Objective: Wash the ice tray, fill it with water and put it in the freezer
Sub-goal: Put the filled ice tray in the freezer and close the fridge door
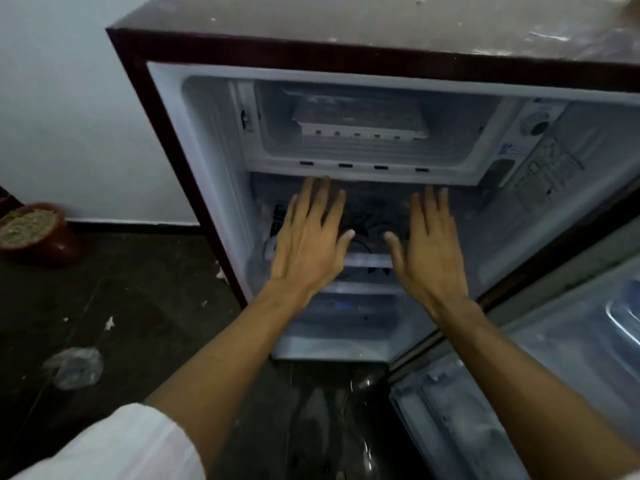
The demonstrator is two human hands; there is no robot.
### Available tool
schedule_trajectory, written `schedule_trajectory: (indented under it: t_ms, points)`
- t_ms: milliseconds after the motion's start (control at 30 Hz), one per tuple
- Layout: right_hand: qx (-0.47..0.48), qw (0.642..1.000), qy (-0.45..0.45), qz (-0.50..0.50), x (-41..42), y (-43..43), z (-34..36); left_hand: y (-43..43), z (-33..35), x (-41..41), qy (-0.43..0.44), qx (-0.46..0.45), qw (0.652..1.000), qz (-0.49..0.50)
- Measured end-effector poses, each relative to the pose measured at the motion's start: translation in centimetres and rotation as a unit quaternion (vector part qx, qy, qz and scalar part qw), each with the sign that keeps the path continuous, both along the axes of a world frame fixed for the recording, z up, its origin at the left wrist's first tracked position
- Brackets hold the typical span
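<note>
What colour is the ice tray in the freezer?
The ice tray is white, seen in the head view.

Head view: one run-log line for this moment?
tray in freezer | door open | left hand open, empty | right hand open, empty

Two bare forearms reach forward side by side. The left hand (308, 237) and right hand (429, 244) are flat, palms down, fingers straight and slightly spread, thumbs pointing toward each other, holding nothing.
</note>
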State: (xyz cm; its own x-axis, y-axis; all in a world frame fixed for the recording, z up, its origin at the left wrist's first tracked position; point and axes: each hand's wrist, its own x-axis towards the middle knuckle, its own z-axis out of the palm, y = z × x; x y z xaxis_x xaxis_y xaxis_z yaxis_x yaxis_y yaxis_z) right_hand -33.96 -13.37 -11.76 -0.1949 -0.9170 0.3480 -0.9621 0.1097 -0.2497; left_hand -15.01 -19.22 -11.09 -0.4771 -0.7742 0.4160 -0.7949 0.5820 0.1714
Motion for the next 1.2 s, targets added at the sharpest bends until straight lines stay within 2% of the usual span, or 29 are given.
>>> schedule_trajectory:
  t_ms: [167, 367, 633, 833, 933, 1000, 1100, 1200]
  points:
    - [0.117, 0.993, 0.029, -0.017, 2.3, 9.4, -1.0, 8.5, -0.4, 1.1, -0.01, 0.076, 0.995, -0.06]
    - [0.139, 0.988, -0.023, -0.059, 5.0, 20.7, -1.5, 18.1, -0.2, 0.1, -0.022, 0.094, 0.988, -0.124]
    - [0.122, 0.977, -0.093, -0.149, 3.4, 33.4, -0.4, 29.2, 1.8, -4.7, -0.038, 0.073, 0.959, -0.273]
    - [0.083, 0.959, -0.162, -0.219, -1.0, 42.6, 1.3, 37.5, 3.2, -11.6, -0.036, 0.045, 0.929, -0.366]
    - [0.085, 0.951, -0.165, -0.249, -3.8, 47.5, 1.7, 41.8, 3.5, -15.9, -0.024, 0.05, 0.913, -0.403]
    - [0.078, 0.944, -0.16, -0.276, -5.8, 50.6, 1.8, 44.8, 3.7, -18.5, -0.011, 0.065, 0.908, -0.413]
    - [0.051, 0.952, -0.119, -0.278, -8.7, 54.7, 2.2, 48.5, 3.8, -21.0, 0.036, 0.079, 0.919, -0.385]
    - [-0.028, 0.953, -0.099, -0.283, -10.8, 58.1, 3.3, 51.2, 3.6, -22.3, 0.079, 0.061, 0.931, -0.352]
